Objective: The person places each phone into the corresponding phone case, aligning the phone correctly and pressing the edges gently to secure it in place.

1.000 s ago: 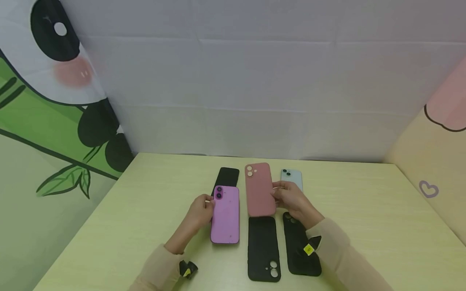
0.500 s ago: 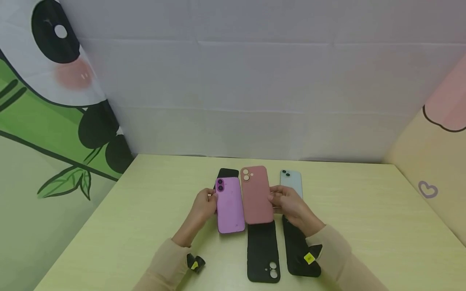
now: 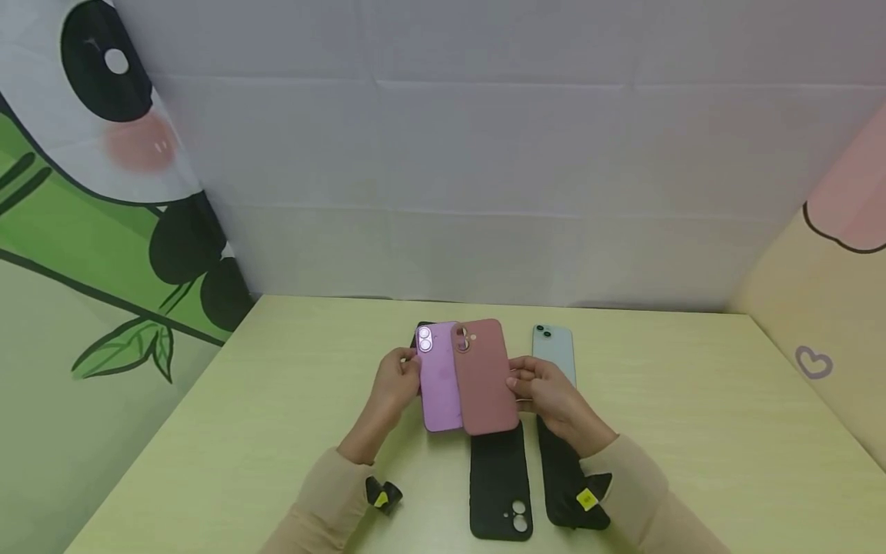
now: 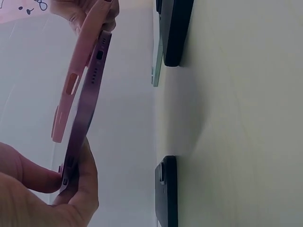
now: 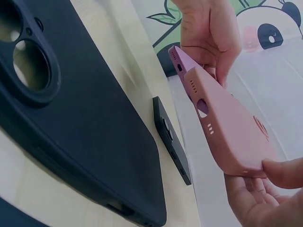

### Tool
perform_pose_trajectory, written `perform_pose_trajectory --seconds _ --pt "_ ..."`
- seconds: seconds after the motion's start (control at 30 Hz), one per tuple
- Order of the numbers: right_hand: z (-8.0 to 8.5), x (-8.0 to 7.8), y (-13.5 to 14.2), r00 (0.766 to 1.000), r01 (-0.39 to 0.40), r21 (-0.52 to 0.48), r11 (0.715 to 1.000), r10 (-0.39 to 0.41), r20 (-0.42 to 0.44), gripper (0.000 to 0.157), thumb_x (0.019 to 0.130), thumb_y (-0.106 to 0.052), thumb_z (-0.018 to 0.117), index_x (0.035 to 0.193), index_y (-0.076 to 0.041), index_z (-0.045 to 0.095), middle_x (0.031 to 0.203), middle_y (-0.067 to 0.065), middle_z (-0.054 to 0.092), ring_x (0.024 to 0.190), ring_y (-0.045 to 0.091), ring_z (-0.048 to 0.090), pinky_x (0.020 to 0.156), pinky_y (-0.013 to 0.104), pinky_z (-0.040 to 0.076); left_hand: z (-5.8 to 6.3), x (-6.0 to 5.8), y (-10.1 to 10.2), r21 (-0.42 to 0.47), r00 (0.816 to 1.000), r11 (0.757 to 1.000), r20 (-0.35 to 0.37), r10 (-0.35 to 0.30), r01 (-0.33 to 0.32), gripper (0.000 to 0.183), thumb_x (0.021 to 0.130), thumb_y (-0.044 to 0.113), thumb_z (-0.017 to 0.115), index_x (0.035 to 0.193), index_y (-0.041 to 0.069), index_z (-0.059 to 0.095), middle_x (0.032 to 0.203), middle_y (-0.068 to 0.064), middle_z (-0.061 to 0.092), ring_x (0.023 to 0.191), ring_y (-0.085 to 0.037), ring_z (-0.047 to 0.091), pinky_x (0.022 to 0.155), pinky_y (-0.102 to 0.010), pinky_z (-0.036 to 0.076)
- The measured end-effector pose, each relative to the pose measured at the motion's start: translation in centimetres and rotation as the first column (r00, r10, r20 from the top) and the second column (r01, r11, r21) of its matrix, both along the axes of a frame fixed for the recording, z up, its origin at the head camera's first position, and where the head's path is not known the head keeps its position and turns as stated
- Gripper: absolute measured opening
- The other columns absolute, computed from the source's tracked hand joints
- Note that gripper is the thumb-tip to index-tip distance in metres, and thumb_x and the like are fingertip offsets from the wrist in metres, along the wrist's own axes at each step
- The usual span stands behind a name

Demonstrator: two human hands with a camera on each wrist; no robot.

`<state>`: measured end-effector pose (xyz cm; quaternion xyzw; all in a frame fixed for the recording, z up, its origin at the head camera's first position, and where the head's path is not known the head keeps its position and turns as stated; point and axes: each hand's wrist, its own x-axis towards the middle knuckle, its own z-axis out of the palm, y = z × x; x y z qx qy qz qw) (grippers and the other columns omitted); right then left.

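Observation:
My left hand (image 3: 396, 385) pinches a purple phone (image 3: 440, 392) by its left edge, its back and two camera lenses facing up in the head view. From the right side, my right hand (image 3: 550, 392) grips a pink phone case (image 3: 487, 381) between thumb and fingers. The case overlaps the phone's right part, its camera cutout near the upper left corner. Both are held above the table. In the left wrist view, the case (image 4: 78, 71) lies close along the phone (image 4: 90, 94), parted from it by a gap at the camera end.
A black phone case (image 3: 500, 485) lies below the held case, and another black case (image 3: 574, 485) is partly under the right forearm. A light blue phone (image 3: 556, 350) lies behind the right hand. Mostly hidden behind the purple phone is a black phone (image 5: 170, 137). A white backdrop (image 3: 484, 192) stands behind the table.
The purple phone has moved up and right, and the pink case has shifted left and slightly down. They were apart and now overlap, the case over the phone's right part.

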<state>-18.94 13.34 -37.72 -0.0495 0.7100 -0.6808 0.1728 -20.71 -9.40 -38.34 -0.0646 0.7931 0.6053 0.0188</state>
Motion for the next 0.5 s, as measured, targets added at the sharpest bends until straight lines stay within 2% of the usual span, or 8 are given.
perform_pose_trajectory --seconds 0.3,0.5 --pt "0.06 0.10 -0.28 1.000 0.018 0.008 1.000 -0.018 -0.002 0.034 0.095 -0.002 0.042 0.127 0.007 0.040 0.092 0.002 0.061 0.077 0.011 0.058 0.068 0.027 0.050 0.20 0.16 0.72 -0.010 0.999 1.000 -0.041 -0.018 0.017 0.031 0.095 0.008 0.039 0.119 -0.010 0.047 0.087 -0.017 0.057 0.069 -0.016 0.054 0.061 -0.029 0.051" --pt "-0.07 0.14 -0.47 1.000 0.028 0.019 0.999 -0.027 -0.009 0.034 0.094 -0.002 0.043 0.127 0.008 0.040 0.094 0.005 0.061 0.077 0.010 0.058 0.068 0.026 0.050 0.23 0.33 0.81 -0.013 0.998 1.000 -0.056 -0.023 0.023 0.029 0.094 0.007 0.040 0.117 -0.010 0.047 0.083 -0.015 0.056 0.065 -0.015 0.053 0.059 -0.028 0.050"
